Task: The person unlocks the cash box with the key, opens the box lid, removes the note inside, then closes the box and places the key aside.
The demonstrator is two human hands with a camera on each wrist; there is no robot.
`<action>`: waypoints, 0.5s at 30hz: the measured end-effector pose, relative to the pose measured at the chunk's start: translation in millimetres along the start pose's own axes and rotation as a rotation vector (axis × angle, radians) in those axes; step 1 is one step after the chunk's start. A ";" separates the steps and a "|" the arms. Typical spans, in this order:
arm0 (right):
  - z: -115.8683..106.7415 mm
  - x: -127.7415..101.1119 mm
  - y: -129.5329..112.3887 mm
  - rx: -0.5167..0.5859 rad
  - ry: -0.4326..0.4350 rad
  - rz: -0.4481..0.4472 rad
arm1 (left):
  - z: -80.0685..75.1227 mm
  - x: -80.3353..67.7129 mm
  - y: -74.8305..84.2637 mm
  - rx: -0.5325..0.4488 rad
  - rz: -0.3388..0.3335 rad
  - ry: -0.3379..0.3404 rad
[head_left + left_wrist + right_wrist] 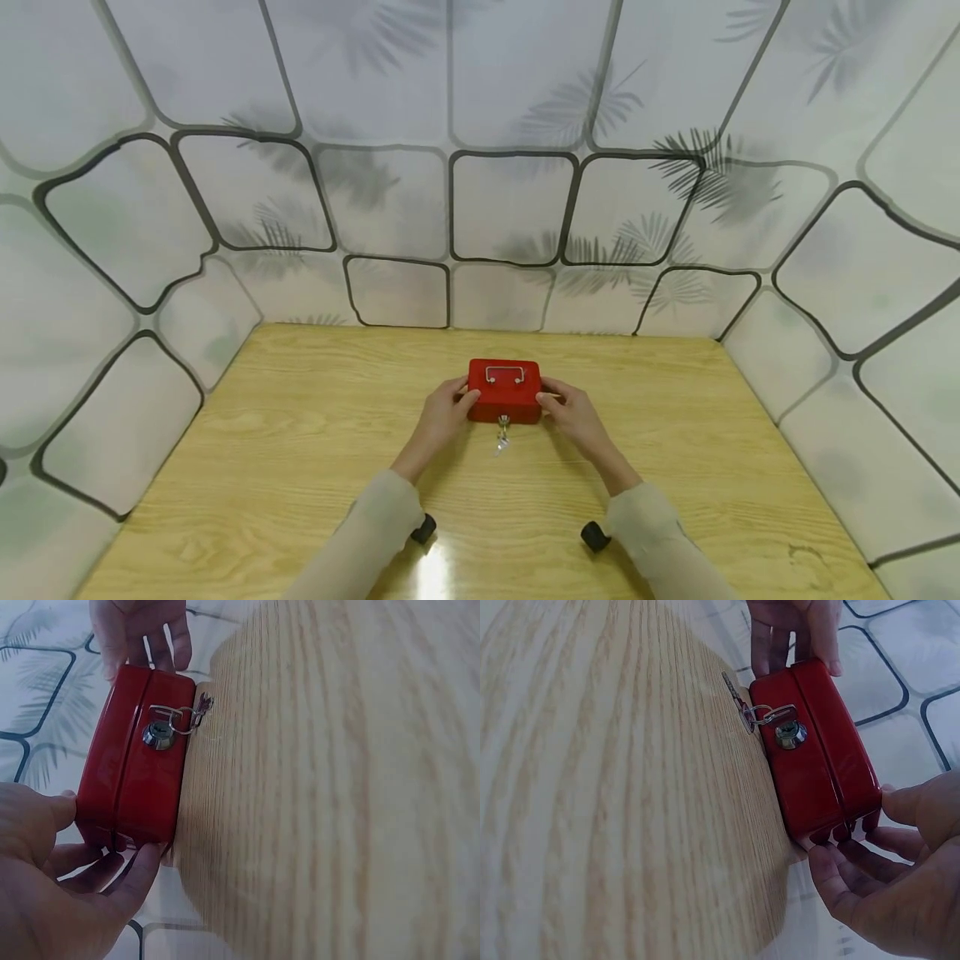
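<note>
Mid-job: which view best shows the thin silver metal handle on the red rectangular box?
The head view: it looks down from above, so the thin silver metal handle shows whole on top of the red rectangular box. Both wrist views show the box's round silver lock but none of the handle.

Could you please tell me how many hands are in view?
2: the left hand holds the left end of the red box, the right hand its right end.
</note>
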State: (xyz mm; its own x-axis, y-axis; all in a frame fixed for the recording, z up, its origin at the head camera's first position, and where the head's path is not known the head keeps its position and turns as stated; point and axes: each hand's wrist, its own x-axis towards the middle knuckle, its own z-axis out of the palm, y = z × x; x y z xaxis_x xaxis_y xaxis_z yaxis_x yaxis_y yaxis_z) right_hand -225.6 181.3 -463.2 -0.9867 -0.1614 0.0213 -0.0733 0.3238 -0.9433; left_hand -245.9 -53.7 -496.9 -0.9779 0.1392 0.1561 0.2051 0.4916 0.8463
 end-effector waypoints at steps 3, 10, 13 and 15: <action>1.4 -3.5 -9.5 -0.005 0.004 0.002 | 0.0 2.4 -0.6 -0.006 -0.027 -0.013; 3.3 4.9 6.5 -0.016 0.029 -0.006 | -1.1 3.3 2.4 0.010 -0.048 -0.029; 5.0 12.0 23.3 -0.035 0.070 -0.014 | -1.1 3.1 3.5 0.022 -0.046 -0.028; 5.9 16.7 34.1 -0.044 0.104 -0.012 | -0.9 3.3 3.7 0.028 -0.037 -0.028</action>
State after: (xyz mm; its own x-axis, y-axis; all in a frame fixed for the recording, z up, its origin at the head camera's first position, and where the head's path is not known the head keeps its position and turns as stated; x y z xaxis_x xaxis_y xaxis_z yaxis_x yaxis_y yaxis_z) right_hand -243.7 184.1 -497.0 -0.9952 -0.0690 0.0690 -0.0894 0.3629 -0.9275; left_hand -248.4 -52.2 -492.8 -0.9833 0.1446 0.1106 0.1706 0.5202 0.8368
